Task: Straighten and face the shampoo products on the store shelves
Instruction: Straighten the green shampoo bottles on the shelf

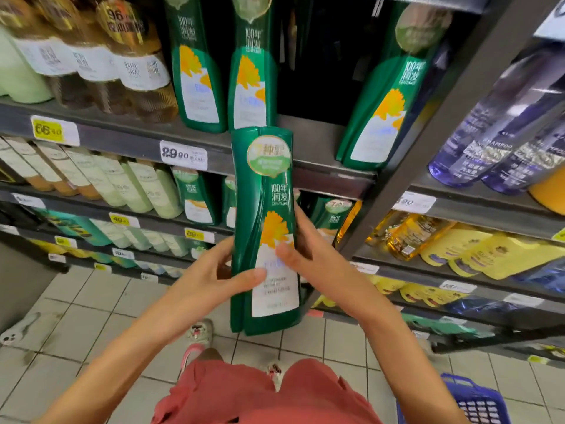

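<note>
I hold a tall green shampoo bottle [264, 209] with a yellow flower label upright in front of the shelves, its label facing me. My left hand [211, 270] grips its left edge with the thumb across the white label. My right hand [308, 252] grips its right edge, thumb on the front. On the upper shelf [318, 139] stand two matching green bottles [198, 65] side by side, and a third green bottle [382, 96] leans at the right. A dark gap lies between them.
Amber bottles [101, 62] fill the shelf's left. Purple bottles [495, 130] and yellow pouches [477, 249] sit beyond a grey upright post [422, 145] at the right. Lower shelves hold pale green bottles [143, 191]. A blue basket [470, 399] stands on the tiled floor.
</note>
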The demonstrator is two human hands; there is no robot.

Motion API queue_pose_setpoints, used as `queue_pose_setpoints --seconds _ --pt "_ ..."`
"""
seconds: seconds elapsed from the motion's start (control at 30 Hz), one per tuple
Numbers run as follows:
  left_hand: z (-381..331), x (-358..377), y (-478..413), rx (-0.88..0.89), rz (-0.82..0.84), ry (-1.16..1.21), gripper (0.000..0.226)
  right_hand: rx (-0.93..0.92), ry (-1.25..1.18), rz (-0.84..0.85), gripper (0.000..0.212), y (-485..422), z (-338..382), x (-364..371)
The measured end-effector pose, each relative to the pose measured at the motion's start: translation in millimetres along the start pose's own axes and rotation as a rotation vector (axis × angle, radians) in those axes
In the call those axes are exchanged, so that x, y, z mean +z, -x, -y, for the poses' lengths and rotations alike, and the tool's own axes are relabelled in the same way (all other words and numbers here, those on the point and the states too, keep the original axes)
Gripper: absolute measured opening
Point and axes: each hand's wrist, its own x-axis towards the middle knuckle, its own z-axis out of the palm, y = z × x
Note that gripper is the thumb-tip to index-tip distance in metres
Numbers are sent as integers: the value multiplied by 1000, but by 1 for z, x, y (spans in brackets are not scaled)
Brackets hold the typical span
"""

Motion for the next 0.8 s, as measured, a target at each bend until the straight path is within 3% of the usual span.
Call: queue_pose_setpoints --seconds 0.07,0.2,0.43,0.67,0.8 --pt "-8 1 -6 72 -39 1 41 -46 15 -57 66 8 -7 6" --pt "-32 6 -41 153 -85 -99 35 -141 25 -322 31 -1 -1 0" --pt "-53 13 -96 202 -146 -178 44 -155 19 -517 32 -38 31 -25" --pt "-58 9 -140 281 -147 -319 46 -125 126 -613 49 -69 34 -40" --pt "-60 8 -154 324 -134 -321 47 -177 178 -652 31 -80 35 -47"
